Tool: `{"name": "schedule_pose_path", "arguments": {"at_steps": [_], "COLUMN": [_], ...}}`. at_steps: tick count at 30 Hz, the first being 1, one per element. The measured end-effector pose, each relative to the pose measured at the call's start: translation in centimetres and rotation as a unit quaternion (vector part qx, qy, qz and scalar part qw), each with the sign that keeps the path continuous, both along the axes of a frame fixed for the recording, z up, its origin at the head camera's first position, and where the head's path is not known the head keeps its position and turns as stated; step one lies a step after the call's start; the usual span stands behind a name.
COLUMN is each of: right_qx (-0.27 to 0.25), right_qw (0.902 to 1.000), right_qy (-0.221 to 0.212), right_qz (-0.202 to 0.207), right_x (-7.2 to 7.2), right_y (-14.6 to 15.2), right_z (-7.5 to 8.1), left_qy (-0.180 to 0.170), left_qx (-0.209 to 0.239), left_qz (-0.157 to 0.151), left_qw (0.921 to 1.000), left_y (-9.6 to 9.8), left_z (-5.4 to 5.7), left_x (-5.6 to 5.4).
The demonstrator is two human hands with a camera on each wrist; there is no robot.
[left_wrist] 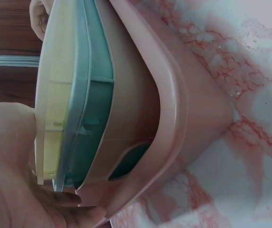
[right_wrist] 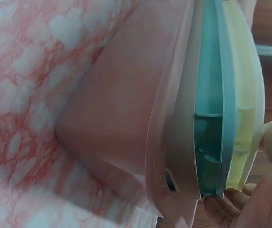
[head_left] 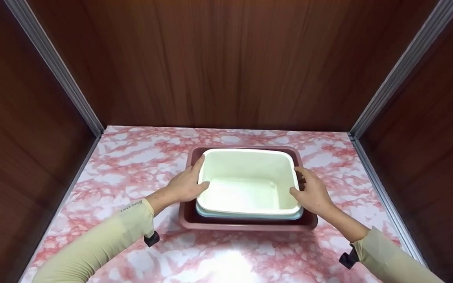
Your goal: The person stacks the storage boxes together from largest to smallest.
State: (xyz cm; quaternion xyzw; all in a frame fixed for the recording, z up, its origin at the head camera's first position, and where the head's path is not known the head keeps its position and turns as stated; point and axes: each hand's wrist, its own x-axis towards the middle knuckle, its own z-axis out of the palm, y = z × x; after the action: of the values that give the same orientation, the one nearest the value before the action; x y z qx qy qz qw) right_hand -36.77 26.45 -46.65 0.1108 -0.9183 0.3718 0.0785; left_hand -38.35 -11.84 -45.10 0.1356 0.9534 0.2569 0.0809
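Three rectangular plastic basins sit one inside another. The cream basin (head_left: pixel 250 169) is on top, its floor showing through the opening. Under its rim a teal basin (head_left: pixel 207 212) shows as a thin band, plainer as a teal wall (right_wrist: pixel 214 90) in the right wrist view. The larger pinkish-brown basin (head_left: pixel 246 227) surrounds both. My left hand (head_left: pixel 187 184) grips the cream basin's left side, thumb over the rim, fingers outside and reaching down past the teal rim (left_wrist: pixel 81 95). My right hand (head_left: pixel 315 192) grips the right side likewise, its fingertips (right_wrist: pixel 217 206) at the teal edge.
The stack stands on a tabletop (head_left: pixel 132 165) with a pink-and-white marbled pattern. Brown wood-grain panels (head_left: pixel 226 67) rise at the back and both sides, joined by metal corner posts (head_left: pixel 59 67). An oval handle hole (left_wrist: pixel 131 161) pierces the pinkish-brown basin's end.
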Motion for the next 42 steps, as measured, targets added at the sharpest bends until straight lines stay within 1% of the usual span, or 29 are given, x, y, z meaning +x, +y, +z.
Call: {"name": "schedule_pose_path", "arguments": {"at_steps": [7,13,18,22,31,33,36,42], "right_qx": [-0.002,-0.009,-0.021,-0.023,-0.025,-0.032,-0.046,-0.072], "right_qw": [1.0,0.9999,0.9998,0.9997,0.9995,0.9994,0.9988,0.9956], "right_qy": [-0.007,-0.012,0.001,0.007,0.013,0.008,-0.009,-0.06], "right_qz": [0.001,-0.001,-0.001,0.0,-0.016,-0.014,-0.013,-0.004], "right_x": [0.2,0.3,0.3,0.3,0.2,0.3,0.4,0.6], "right_y": [0.2,0.4,0.4,0.2,0.3,0.3,0.1,-0.3], "right_z": [0.0,0.1,0.2,0.1,0.2,0.3,0.4,0.7], "left_qy": [-0.005,-0.005,-0.001,-0.001,0.002,0.001,-0.001,0.021], "left_qx": [-0.008,-0.007,0.009,0.006,0.052,0.06,0.059,0.04], "left_qz": [-0.002,-0.003,-0.005,0.003,0.003,0.005,0.014,0.036], "left_qw": [1.0,1.0,1.0,1.0,0.9986,0.9982,0.9982,0.9983], "left_y": [0.1,0.4,0.4,0.3,0.2,0.1,0.0,-0.2], "left_z": [0.0,0.0,-0.1,-0.3,-0.4,-0.4,-0.6,-1.4], "left_x": [0.3,0.1,0.2,0.4,-0.1,0.0,0.3,0.9]}}
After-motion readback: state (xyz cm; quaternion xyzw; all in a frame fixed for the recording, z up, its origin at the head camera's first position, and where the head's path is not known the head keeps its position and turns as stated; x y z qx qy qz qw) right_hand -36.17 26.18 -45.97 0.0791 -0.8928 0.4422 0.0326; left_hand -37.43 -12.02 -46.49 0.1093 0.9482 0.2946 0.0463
